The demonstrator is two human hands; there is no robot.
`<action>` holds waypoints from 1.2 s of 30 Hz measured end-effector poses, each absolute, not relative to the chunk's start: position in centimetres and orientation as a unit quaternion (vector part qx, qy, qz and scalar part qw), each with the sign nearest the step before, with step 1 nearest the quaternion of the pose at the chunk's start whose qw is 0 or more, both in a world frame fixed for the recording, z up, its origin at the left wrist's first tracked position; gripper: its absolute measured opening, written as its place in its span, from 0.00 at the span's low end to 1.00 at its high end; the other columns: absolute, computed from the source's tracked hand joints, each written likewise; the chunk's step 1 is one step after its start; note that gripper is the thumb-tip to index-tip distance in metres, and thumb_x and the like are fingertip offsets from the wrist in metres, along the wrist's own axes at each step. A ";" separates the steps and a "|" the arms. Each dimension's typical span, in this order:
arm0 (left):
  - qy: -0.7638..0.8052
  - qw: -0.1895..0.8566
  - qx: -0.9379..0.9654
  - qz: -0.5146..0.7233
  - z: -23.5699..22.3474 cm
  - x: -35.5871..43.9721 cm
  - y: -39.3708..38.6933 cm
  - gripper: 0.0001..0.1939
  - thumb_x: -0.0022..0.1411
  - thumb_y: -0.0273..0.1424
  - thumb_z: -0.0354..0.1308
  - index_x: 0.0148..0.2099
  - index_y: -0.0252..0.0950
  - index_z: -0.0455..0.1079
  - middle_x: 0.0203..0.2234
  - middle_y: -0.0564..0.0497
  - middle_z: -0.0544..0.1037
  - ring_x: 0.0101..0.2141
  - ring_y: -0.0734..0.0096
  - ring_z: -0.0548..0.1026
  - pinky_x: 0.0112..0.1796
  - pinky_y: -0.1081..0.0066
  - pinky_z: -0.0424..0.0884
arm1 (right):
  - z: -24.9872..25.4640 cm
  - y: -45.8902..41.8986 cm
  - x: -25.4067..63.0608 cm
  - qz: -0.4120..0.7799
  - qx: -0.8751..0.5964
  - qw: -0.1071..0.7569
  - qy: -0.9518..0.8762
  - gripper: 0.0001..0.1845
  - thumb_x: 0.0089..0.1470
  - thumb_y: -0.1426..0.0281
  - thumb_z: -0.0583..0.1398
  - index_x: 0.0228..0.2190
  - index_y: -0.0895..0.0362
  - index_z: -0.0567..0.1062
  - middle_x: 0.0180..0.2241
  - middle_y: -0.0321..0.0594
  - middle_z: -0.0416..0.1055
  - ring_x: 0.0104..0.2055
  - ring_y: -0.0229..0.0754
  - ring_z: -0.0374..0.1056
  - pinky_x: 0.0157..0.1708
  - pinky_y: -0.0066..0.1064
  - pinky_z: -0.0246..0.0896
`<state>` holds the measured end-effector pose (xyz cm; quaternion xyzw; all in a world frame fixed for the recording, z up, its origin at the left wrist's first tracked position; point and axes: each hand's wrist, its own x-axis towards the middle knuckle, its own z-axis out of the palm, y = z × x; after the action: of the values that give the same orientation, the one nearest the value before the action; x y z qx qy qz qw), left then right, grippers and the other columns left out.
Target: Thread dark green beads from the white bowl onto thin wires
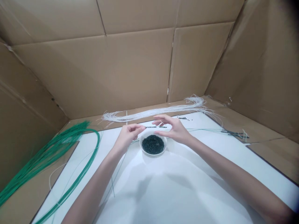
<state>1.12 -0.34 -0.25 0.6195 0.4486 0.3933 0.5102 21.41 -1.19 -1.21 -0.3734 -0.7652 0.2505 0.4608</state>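
Dark beads sit in a row on a thin strand point(151, 127). My left hand point(128, 134) pinches this beaded strand at its left end, thumb against forefinger. My right hand point(175, 130) is at the strand's other end, thumb and fingers apart; I cannot tell whether it touches the beads. Just below both hands is a white bowl point(154, 153) full of small dark beads point(153, 144). A thin green line runs from near my left hand down the white board.
White strands point(149, 112) lie bundled along the back. Green strands point(93, 152) curve over the left side. Loose dark beads point(184, 118) lie behind my right hand. Dark-ended strands point(233, 133) rest at the right. Cardboard walls point(137, 68) enclose the white board point(182, 186).
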 end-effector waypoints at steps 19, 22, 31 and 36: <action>0.454 0.537 0.610 0.365 0.1 2.2 -1.5 0.11 0.47 0.35 0.58 0.28 0.31 0.74 0.21 0.53 0.70 0.18 0.83 0.52 0.20 0.76 0.47 | -0.4 -2.3 20.9 0.067 -0.354 0.434 -0.826 0.26 0.47 0.70 0.61 0.48 0.52 0.63 0.35 0.35 0.75 0.40 0.41 0.69 0.44 0.35 0.59; 0.447 0.515 0.636 0.361 0.0 2.5 -1.9 0.12 0.49 0.37 0.57 0.30 0.32 0.74 0.22 0.52 0.72 0.19 0.82 0.56 0.21 0.76 0.50 | -0.6 -2.6 20.4 0.042 -0.360 0.427 -0.829 0.24 0.49 0.70 0.60 0.48 0.51 0.62 0.33 0.34 0.76 0.40 0.41 0.69 0.43 0.36 0.58; 0.443 0.460 0.696 0.329 0.6 2.1 -1.8 0.13 0.51 0.37 0.55 0.31 0.32 0.75 0.26 0.49 0.76 0.24 0.76 0.65 0.24 0.76 0.56 | 0.6 -2.4 21.4 0.232 -0.401 0.423 -0.779 0.23 0.44 0.70 0.61 0.45 0.54 0.67 0.28 0.35 0.76 0.34 0.40 0.72 0.40 0.32 0.63; 0.460 0.448 0.687 0.340 0.8 1.3 -1.2 0.15 0.50 0.38 0.55 0.31 0.31 0.74 0.27 0.49 0.76 0.21 0.78 0.62 0.22 0.76 0.55 | 1.4 -1.3 23.6 0.388 -0.420 0.432 -0.697 0.29 0.39 0.70 0.64 0.46 0.58 0.67 0.28 0.40 0.76 0.33 0.43 0.73 0.35 0.35 0.67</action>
<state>1.30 -1.21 0.83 0.6870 0.4602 0.3397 0.4482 23.58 -1.26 1.41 -0.4199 -0.6973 0.3884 0.4319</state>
